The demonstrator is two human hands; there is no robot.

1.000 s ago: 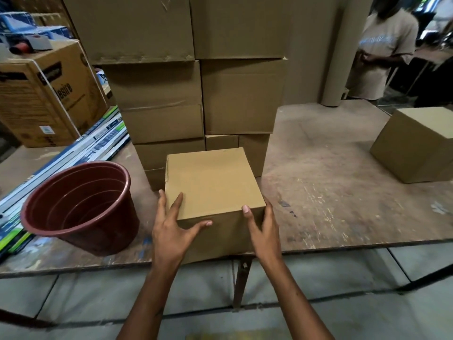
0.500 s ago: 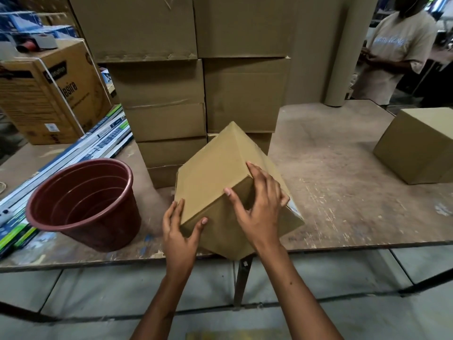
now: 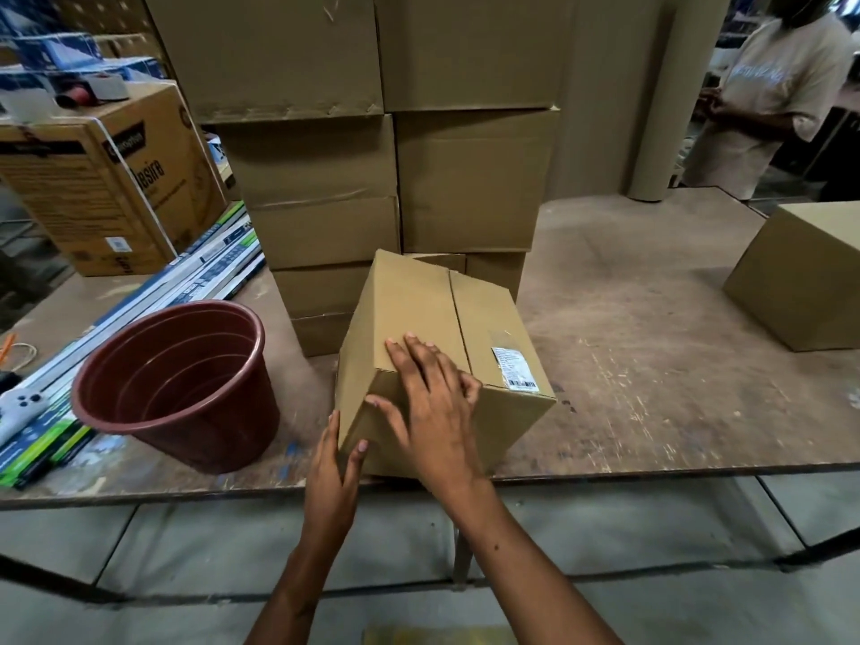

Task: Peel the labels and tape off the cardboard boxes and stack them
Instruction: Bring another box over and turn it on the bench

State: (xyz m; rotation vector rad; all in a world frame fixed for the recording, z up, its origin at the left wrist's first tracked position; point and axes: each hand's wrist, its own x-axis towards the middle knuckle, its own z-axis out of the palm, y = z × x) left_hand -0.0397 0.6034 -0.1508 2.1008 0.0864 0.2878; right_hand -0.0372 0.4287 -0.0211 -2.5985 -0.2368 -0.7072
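Observation:
A small cardboard box (image 3: pixel 419 309) stands at the table's front edge, its flap side turned up with a seam down the middle. A white barcode label (image 3: pixel 514 369) under clear tape sits on its right flap. My right hand (image 3: pixel 430 402) lies spread over the box's near top corner, fingers fairly straight. My left hand (image 3: pixel 337 463) presses flat against the box's lower left side, thumb on the front face. Behind it rises a stack of plain cardboard boxes (image 3: pixel 470 179).
A dark red plastic pot (image 3: pixel 181 388) stands left of the box. Long printed packages (image 3: pixel 139 309) and a printed carton (image 3: pixel 107 179) lie further left. Another box (image 3: pixel 805 277) sits at right. A person (image 3: pixel 768 95) stands at the back right.
The box was tipped up on an edge and rolled over; its labelled flap side now faces up. My right hand slid from the side onto the top corner.

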